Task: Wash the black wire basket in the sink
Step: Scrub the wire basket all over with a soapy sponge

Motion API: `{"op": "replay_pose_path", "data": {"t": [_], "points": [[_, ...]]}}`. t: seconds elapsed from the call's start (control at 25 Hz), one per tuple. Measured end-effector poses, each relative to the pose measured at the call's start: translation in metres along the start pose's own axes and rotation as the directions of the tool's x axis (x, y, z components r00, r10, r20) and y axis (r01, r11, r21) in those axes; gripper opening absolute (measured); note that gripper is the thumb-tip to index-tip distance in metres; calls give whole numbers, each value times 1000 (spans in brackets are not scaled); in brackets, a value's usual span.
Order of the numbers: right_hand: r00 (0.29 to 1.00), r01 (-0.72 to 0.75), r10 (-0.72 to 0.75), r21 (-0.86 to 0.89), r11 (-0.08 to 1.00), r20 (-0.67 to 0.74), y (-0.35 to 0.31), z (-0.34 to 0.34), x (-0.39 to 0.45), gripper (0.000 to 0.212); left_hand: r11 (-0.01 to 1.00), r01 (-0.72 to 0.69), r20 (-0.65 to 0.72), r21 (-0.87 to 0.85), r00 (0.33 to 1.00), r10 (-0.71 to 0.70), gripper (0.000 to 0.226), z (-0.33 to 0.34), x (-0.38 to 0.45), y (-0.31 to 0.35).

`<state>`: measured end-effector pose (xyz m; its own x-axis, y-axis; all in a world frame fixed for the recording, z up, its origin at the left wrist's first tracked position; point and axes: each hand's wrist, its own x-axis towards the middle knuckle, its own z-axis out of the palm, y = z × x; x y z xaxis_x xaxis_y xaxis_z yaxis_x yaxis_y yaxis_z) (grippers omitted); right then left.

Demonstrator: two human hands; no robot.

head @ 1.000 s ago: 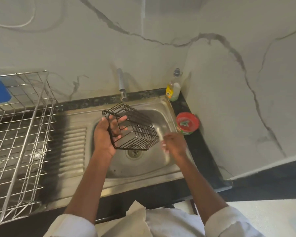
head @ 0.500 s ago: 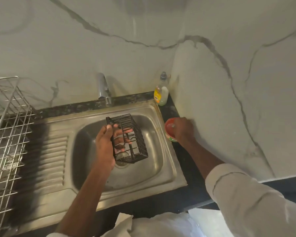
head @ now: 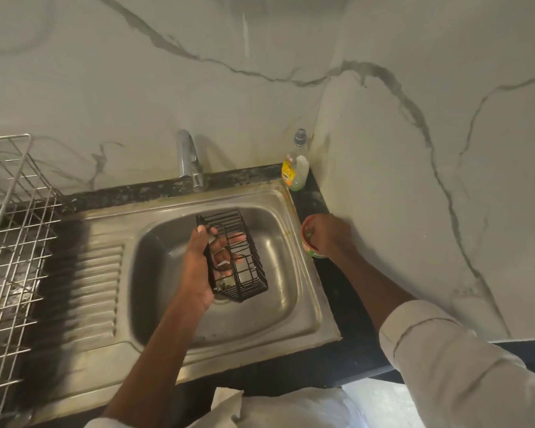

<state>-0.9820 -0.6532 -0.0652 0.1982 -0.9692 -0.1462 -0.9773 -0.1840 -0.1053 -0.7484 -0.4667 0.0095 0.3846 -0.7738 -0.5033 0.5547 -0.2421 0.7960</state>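
Nearest the camera, pale sleeves [head: 464,366] are seen at the bottom edge, and from them both forearms are stretched out over the steel sink [head: 303,307]. The black wire basket [head: 244,273] is held above the basin, over the drain, tilted on its side; it is gripped by the left hand [head: 198,267], with the thumb laid along one rim and the fingers threaded through the wires. Small dark specks are seen lodged in its lower corner. Farther right, on the dark counter just beside the sink, the right hand [head: 331,236] is dipped into a small red tub [head: 309,248]; whether anything is pinched by it cannot be told, since the fingertips are hidden inside. The step in hand is judged to be the taking up of soap or a scrubber. It would be done well if the basket were kept steady over the basin so drips fall inside, and if the soiled corner were turned toward the right hand for scrubbing. Beyond, the tap [head: 189,162] is seen shut off, with a soap bottle [head: 295,165] in the corner and a wire drying rack [head: 16,230] far left.
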Motion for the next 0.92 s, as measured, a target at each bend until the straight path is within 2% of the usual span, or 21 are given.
{"op": "replay_pose_path", "data": {"t": [0.16, 0.4, 0.56, 0.64, 0.72, 0.76, 0.8, 0.84, 0.88, 0.92], "points": [[997, -77, 77, -31, 997, 25, -3, -7, 0, 46, 999, 40, -10, -25, 999, -40, 37, -5, 3, 4], [995, -71, 70, 12, 997, 66, -1, -8, -3, 47, 998, 56, 35, -10, 998, -55, 46, -11, 8, 5], [992, -117, 119, -49, 992, 41, -5, -7, -8, 54, 998, 57, 74, -7, 996, -56, 60, -12, 9, 8], [985, -173, 173, 24, 985, 30, -2, -14, -8, 54, 998, 64, 108, -1, 992, -63, 70, -13, 6, 8], [955, -296, 288, 265, 918, 70, 3, -21, -6, 44, 997, 77, 125, -10, 989, -75, 69, -16, 5, 7], [930, -362, 348, 471, 805, 119, 5, -25, -6, 34, 997, 82, 120, -13, 989, -80, 67, -18, 4, 7], [902, -408, 378, 702, 583, 210, 4, -28, -9, 26, 996, 81, 112, -23, 991, -78, 65, -20, 5, 7], [877, -437, 342, 857, 273, 338, -3, -34, -17, 28, 997, 76, 103, -30, 992, -73, 62, -22, 5, 8], [872, -432, 241, 901, -31, 426, -11, -40, -29, 36, 997, 63, 103, -46, 993, -58, 56, -24, 6, 8], [877, -422, 130, 872, -248, 462, -21, -47, -42, 40, 997, 46, 96, -67, 995, -39, 51, -26, 6, 10]]}}
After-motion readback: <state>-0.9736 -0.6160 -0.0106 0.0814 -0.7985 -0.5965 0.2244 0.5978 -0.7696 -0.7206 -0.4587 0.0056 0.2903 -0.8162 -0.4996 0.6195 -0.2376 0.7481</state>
